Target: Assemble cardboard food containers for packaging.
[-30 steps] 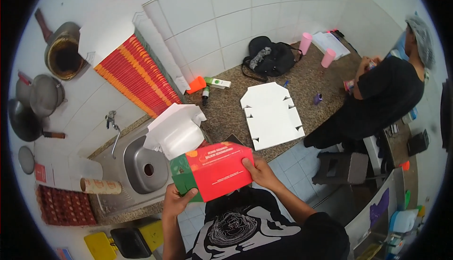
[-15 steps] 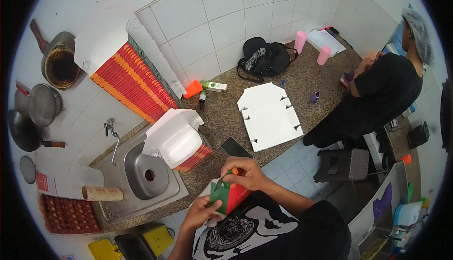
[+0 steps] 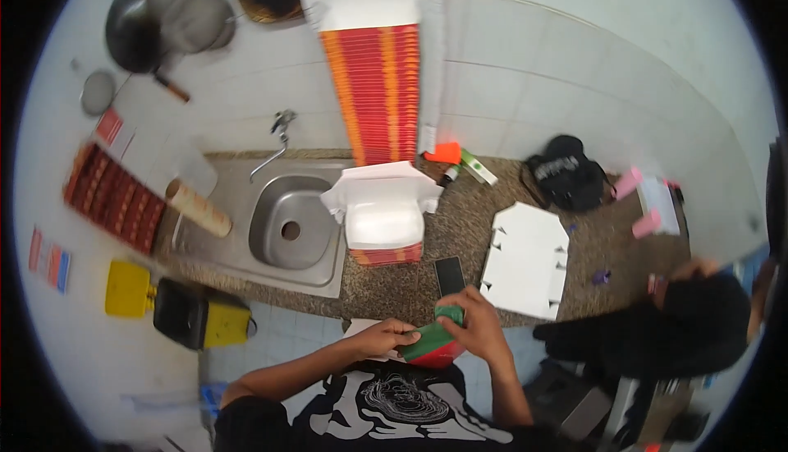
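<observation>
Lying just left of the steel sink bowl, a pale paper roll is starting things off; behind the bowl a tap is standing; right of the bowl a tall stack of red and orange cartons is rising, and in front of it an open white-lined box is sitting on the counter; over to the hands now, the left hand is pinching the red and green carton, which is hanging nearer the wearer and to the right of the bowl; a dark phone is lying right of the bowl, and the right hand is grasping that carton's green end; farther right of the bowl, flat white cardboard and a black bag are resting; farthest right of it, a co-worker is standing in black.
</observation>
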`<action>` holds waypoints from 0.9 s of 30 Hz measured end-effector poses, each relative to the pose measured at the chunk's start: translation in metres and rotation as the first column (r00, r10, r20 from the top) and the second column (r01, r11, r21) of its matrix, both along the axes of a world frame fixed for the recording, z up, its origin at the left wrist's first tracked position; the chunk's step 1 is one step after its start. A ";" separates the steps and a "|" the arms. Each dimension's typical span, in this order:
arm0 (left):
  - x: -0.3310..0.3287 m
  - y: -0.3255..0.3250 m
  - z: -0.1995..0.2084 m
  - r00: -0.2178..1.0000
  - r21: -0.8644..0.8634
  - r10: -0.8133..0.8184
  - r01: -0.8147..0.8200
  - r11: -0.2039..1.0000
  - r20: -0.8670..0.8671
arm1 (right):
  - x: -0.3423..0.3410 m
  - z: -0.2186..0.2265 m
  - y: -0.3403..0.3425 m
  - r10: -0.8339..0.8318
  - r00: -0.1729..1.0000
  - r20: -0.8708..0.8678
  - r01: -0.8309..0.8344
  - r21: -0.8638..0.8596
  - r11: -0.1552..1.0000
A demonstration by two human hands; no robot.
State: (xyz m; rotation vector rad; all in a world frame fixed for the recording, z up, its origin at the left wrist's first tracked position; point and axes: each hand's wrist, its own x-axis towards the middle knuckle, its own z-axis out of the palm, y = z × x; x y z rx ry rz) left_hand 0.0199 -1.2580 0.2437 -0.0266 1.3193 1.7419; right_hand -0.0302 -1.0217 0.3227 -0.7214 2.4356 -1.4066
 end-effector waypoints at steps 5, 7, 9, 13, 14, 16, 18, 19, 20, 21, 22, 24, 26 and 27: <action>0.009 0.006 0.031 0.966 0.010 0.091 -0.091 0.996 -0.243 | -0.006 -0.009 0.001 0.172 0.958 0.228 -0.136 -0.165 0.977; 0.012 0.000 0.033 0.944 -0.052 0.155 -0.178 0.983 -0.292 | -0.006 -0.015 -0.012 0.196 0.962 0.189 -0.166 -0.162 0.973; 0.017 -0.003 0.036 0.907 0.036 0.136 -0.133 0.990 -0.399 | -0.003 -0.018 -0.032 0.199 0.980 0.019 -0.192 -0.186 0.964; 0.039 -0.005 0.035 0.885 0.019 0.352 -0.364 0.931 -0.305 | 0.020 -0.022 -0.072 -0.012 0.909 -0.416 -0.089 -0.222 0.971; 0.039 -0.013 0.034 0.829 0.051 0.467 -0.475 0.878 -0.308 | 0.026 -0.026 -0.073 -0.058 0.901 -0.430 -0.074 -0.284 0.956; 0.043 -0.020 0.055 0.666 0.158 0.729 -0.712 0.684 -0.157 | 0.043 -0.036 -0.075 0.003 0.883 -0.470 -0.173 -0.319 0.932; 0.055 -0.025 0.065 0.432 0.225 0.901 -0.880 0.418 0.019 | 0.053 -0.039 -0.088 0.094 0.780 -0.619 -0.322 -0.268 0.908; 0.063 -0.028 0.068 0.342 0.270 0.939 -0.902 0.336 -0.027 | 0.054 -0.040 -0.097 0.106 0.768 -0.632 -0.344 -0.267 0.900; 0.071 -0.031 0.071 0.245 0.317 0.967 -0.914 0.254 -0.069 | 0.055 -0.043 -0.107 0.127 0.702 -0.701 -0.399 -0.239 0.885; 0.080 -0.032 0.074 0.225 0.330 0.971 -0.914 0.237 -0.076 | 0.057 -0.044 -0.118 0.147 0.630 -0.762 -0.451 -0.206 0.868; 0.088 -0.030 0.080 0.105 0.325 0.969 -0.929 0.175 -0.222 | 0.059 -0.041 -0.129 0.155 0.616 -0.772 -0.471 -0.203 0.858; 0.105 -0.035 0.083 -0.039 0.331 0.928 -0.939 0.093 -0.371 | 0.066 -0.034 -0.154 0.120 0.611 -0.782 -0.396 -0.171 0.902; 0.134 -0.047 0.078 -0.001 0.063 0.814 -0.997 0.044 -0.581 | 0.082 -0.019 -0.184 0.149 0.651 -0.744 -0.427 -0.197 0.883; 0.149 -0.053 0.074 -0.026 0.071 0.810 -0.997 0.019 -0.586 | 0.091 -0.012 -0.198 0.176 0.691 -0.701 -0.439 -0.214 0.873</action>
